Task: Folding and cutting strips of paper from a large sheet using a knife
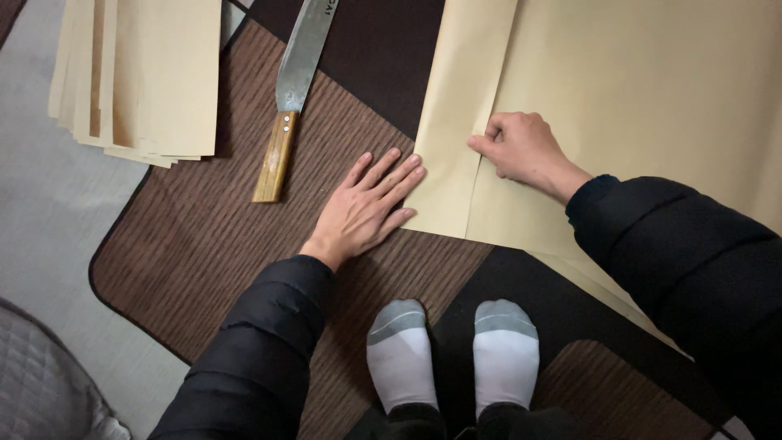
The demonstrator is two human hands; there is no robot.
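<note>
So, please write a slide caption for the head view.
Left hand flat, right hand pinching folded tan paper; knife nearby.

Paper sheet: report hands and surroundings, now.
Left hand flat, fingertips on paper sheet edge. Right hand pinching the fold. Knife and cut paper stack lie apart, left.

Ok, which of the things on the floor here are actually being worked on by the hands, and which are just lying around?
In hand:
- large tan paper sheet, folded over
- left hand, flat, fingertips on the sheet's edge
- right hand, pinching the fold

Lying about:
- knife with a wooden handle, untouched
- stack of cut tan sheets
- brown mat
- grey quilted fabric
</note>
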